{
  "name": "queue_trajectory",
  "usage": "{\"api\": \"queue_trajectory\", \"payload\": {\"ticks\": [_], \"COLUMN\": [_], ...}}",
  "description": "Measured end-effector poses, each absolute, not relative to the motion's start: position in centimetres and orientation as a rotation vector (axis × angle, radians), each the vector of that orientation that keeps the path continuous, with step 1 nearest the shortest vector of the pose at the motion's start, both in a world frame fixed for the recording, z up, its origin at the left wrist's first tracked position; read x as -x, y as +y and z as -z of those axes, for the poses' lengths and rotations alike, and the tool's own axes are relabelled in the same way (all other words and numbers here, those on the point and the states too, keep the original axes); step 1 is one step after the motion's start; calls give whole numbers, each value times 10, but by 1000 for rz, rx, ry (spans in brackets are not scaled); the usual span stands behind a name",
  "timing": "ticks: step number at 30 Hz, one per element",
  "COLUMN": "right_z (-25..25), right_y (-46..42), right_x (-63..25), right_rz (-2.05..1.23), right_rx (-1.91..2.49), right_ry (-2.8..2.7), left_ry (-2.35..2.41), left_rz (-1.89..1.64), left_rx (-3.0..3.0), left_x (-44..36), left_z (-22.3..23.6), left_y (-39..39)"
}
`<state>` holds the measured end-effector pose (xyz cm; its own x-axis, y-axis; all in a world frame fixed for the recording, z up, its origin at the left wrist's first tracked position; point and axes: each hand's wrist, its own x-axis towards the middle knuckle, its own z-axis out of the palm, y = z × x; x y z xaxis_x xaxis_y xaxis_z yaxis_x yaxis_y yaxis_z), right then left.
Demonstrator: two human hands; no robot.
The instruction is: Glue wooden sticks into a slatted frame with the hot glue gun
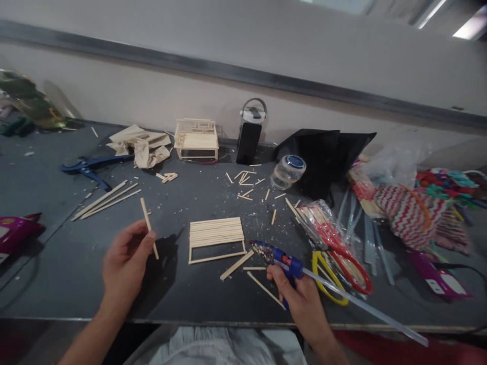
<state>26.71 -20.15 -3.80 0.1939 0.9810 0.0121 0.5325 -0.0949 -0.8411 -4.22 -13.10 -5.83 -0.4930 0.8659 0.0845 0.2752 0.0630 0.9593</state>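
Note:
My left hand [125, 261] pinches a thin wooden stick [148, 226], held upright and slightly tilted above the dark table [68, 263]. My right hand [300, 299] grips a blue glue gun [279, 257] with a long clear glue stick [365, 306] sticking out behind it; its nozzle points left toward a flat panel of glued wooden sticks [216, 238] lying between the hands. Loose sticks [238, 264] lie just in front of the panel, near the gun's tip.
A small stick-built model [197, 139], crumpled cloth [140, 144], blue cutters [89, 166], long sticks [106, 198], a bottle [251, 131], a plastic jar [288, 171], a black bag [327, 154], yellow and red scissors [338, 274] and colourful craft packs [414, 208] lie around.

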Motion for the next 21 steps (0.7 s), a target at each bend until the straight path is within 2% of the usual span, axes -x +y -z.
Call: {"api": "queue_trajectory", "payload": {"ticks": [5, 13, 21], "right_z": [34, 30, 37], "right_y": [-212, -196, -188], "right_x": [-261, -208, -182], "right_rz": [-941, -1132, -1060], "right_rx": [1675, 1554, 1589], "right_ry": [-1374, -1654, -1751], "left_ry": [1811, 1750, 1789], "left_rz": [-1487, -1507, -1486], "left_rx": [-1099, -1055, -1058], "left_x": [41, 43, 40], "left_z": [55, 58, 51], "left_y": [-131, -131, -133]}}
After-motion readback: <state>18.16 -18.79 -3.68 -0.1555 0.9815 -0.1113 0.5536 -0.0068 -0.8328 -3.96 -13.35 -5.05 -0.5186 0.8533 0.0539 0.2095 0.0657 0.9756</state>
